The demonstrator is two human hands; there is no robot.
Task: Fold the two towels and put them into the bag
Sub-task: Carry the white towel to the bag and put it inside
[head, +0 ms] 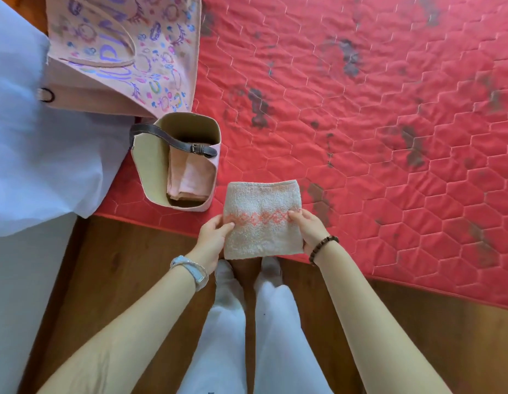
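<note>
A folded white towel (262, 218) with a pink zigzag band is held flat over the near edge of the red bed. My left hand (213, 237) grips its left side and my right hand (311, 227) grips its right side. To the left of the towel, a small pink bag (150, 169) with a dark buckled strap stands open on the bed corner. Inside it sits a folded pink towel (187, 177), upright against the right wall.
A red quilted mattress cover (375, 123) with dark stains fills the right and top. A large pink printed tote bag (119, 52) lies behind the small bag. White fabric (34, 152) lies at the left. Wooden floor (119, 280) and my white-trousered legs are below.
</note>
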